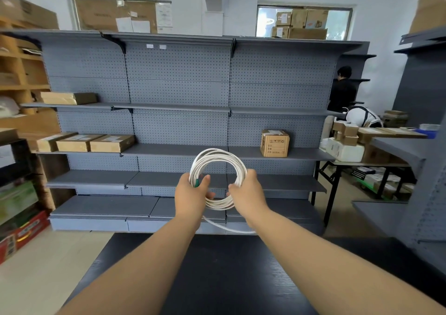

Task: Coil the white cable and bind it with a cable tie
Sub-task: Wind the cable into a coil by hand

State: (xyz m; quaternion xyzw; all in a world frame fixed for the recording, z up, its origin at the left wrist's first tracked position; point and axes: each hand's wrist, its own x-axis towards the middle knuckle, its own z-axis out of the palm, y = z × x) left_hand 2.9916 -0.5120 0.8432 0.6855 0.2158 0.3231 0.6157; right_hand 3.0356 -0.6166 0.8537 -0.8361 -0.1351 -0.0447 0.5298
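The white cable (218, 156) is wound into a round coil of several loops, held upright in the air in front of me. My left hand (193, 194) grips the coil's left side, where a green connector end (198, 182) shows by the thumb. My right hand (248, 191) grips the coil's right side. A loose tail of cable (226, 227) hangs from the bottom of the coil and runs to the right under my right wrist. No cable tie is visible.
A black table (217, 278) lies below my arms. Behind it stands a grey pegboard shelving unit (178, 92) with cardboard boxes (275, 143). A person (342, 90) stands at the far right by a cluttered table (362, 150). Boxes are stacked at left.
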